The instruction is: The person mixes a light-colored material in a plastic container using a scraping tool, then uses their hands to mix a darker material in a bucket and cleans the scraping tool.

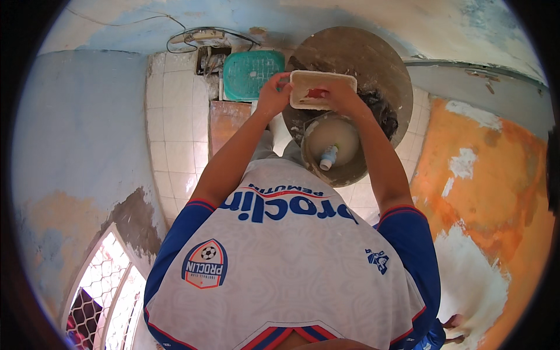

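Observation:
A pale rectangular tray (300,104) with raised sides is held up over a round brown table. My left hand (274,96) is closed around its left end, with the fingers along the rim. Inside the tray, the closed fingers of my right hand (343,98) meet a small red object (317,93), whose kind I cannot make out. Just below the tray stands a round bucket (307,149) of cloudy, pale liquid. A white and blue bottle (328,157) lies tilted in the bucket, near its closer side.
The round table (332,46) has smears on its top. Dark crumpled material (385,114) lies at its right. A green plastic stool (254,76) stands left of it, beside a wall box with loose wires (213,60). Another person's blue sleeve (430,337) shows at lower right.

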### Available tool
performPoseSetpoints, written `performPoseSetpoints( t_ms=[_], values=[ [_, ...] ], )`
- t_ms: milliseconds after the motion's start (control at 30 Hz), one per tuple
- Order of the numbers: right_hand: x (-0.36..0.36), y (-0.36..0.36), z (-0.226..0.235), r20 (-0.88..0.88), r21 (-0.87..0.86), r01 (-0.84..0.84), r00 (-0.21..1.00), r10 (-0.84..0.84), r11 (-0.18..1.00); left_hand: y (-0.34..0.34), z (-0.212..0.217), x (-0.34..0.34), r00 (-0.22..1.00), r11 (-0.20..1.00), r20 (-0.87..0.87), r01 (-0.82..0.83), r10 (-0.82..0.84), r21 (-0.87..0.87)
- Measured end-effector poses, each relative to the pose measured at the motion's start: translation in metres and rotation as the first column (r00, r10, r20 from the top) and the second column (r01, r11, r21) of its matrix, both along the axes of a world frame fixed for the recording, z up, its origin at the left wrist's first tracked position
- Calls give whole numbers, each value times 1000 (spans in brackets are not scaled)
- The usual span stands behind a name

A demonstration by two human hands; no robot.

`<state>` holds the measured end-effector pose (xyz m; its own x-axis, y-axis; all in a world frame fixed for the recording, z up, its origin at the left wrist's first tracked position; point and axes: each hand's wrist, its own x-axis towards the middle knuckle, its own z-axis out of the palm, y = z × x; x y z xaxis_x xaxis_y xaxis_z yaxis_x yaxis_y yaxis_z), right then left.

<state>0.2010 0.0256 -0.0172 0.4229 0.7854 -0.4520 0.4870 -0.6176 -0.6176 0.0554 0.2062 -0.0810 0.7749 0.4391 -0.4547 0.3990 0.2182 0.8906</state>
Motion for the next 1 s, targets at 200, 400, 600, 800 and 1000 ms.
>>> performPoseSetpoints(
  t_ms=[200, 400, 600, 800, 1000],
  values=[
    [9, -17, -6, -83, 126, 185, 981, -176, 975, 1, -3, 1, 1000, 1000, -8, 2, -2, 8],
    [10, -30, 76, 37, 273, 259, 960, -279, 927, -3, -3, -1, 999, 999, -12, -36, 35, -18],
    [-9, -57, 51, -80, 363, 593, 788, -610, 718, -10, 1, 0, 997, 956, -71, -10, 32, 292],
    [-37, -64, 23, -366, 438, 838, 497, -787, 325, 5, 12, 27, 990, 841, -138, 89, -17, 534],
    [-63, -63, 37, -469, 436, 891, 348, -812, 131, 19, 2, 41, 988, 946, -154, 58, -9, 318]
  ],
)
